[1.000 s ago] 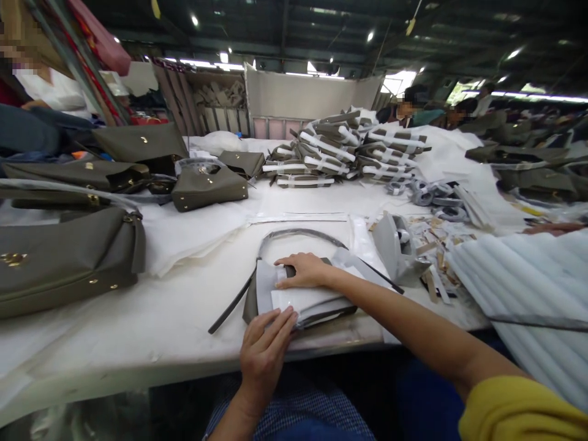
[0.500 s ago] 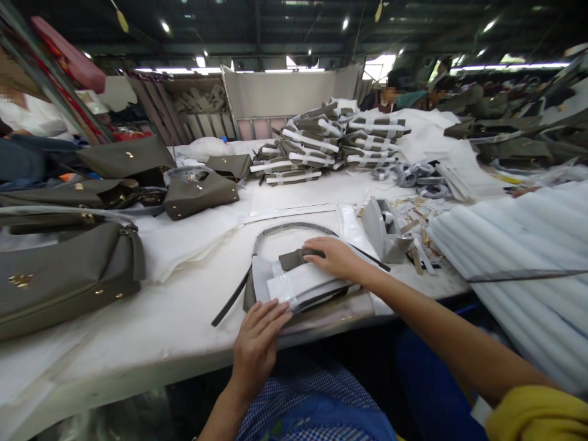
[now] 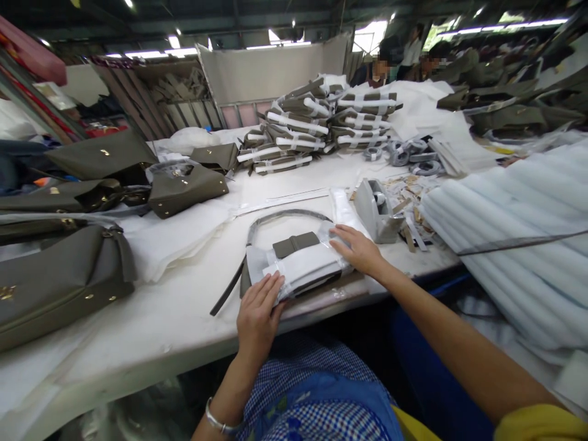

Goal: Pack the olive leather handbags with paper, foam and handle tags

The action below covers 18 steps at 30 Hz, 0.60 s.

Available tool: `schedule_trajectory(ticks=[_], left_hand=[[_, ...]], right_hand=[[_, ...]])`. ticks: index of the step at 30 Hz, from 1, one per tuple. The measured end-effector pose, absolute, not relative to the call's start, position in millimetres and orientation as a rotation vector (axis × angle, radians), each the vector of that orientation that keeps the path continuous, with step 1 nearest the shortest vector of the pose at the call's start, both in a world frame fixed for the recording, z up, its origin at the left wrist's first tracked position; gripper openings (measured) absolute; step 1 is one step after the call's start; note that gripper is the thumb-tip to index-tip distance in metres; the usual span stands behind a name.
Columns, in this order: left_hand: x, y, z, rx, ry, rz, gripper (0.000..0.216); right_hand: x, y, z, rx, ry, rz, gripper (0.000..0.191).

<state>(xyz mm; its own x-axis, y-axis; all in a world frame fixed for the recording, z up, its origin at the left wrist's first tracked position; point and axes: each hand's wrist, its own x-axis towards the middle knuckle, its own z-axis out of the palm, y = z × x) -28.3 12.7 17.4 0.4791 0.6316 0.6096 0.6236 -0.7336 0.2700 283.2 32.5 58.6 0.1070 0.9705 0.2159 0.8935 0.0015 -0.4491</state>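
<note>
An olive-grey handbag [image 3: 243, 278] lies flat on the white worktable [image 3: 184, 306] in front of me, partly covered by white wrapping [image 3: 305, 266] fixed with clear tape. Its wrapped handle [image 3: 285, 214] arches behind it, and a dark strap end [image 3: 227, 293] sticks out to the left. On top lies a folded olive piece [image 3: 296, 244]. My left hand [image 3: 260, 312] rests with fingers stretched out on the bag's near left corner, its thumb at the edge. My right hand [image 3: 356, 248] lies with fingers extended over the right end of the wrapping.
Olive handbags [image 3: 188, 188] stand at the left. A pile of wrapped bags [image 3: 298, 131] is at the back. To the right are a grey tape dispenser [image 3: 379, 211], paper scraps [image 3: 407, 202], coiled grey straps [image 3: 404, 153] and white foam sheets [image 3: 509, 208]. People sit beyond.
My right hand has moved right, from the folded olive piece to the right end of the wrapping, uncovering that piece. My left hand stays at the near left corner. The view has shifted slightly.
</note>
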Motion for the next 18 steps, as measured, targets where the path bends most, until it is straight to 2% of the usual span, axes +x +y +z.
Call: schedule_trajectory(ticks=[4, 7, 11, 15, 18], left_hand=[[-42.7, 10.0, 26.6, 2.704, 1.007, 0.962, 0.052], [-61.2, 17.9, 36.6, 2.502, 0.972, 0.934, 0.048], [-81.0, 54.4, 36.9, 1.913, 1.416, 1.038, 0.044], [-73.7, 89.9, 30.2, 1.674, 1.542, 0.905, 0.053], [-62.1, 91.9, 36.1, 1.499, 1.486, 1.019, 0.063]], right_hand=[[284.2, 28.0, 58.8, -1.998, -1.754, 0.156, 0.056], [289.1, 29.0, 65.1, -2.119, -1.701, 0.285, 0.066], [297.4, 39.9, 78.0, -2.318, -1.567, 0.466, 0.081], [298.2, 49.4, 88.0, -2.279, -1.540, 0.524, 0.078], [290.5, 47.8, 100.1, -2.197, -1.504, 0.447, 0.072]])
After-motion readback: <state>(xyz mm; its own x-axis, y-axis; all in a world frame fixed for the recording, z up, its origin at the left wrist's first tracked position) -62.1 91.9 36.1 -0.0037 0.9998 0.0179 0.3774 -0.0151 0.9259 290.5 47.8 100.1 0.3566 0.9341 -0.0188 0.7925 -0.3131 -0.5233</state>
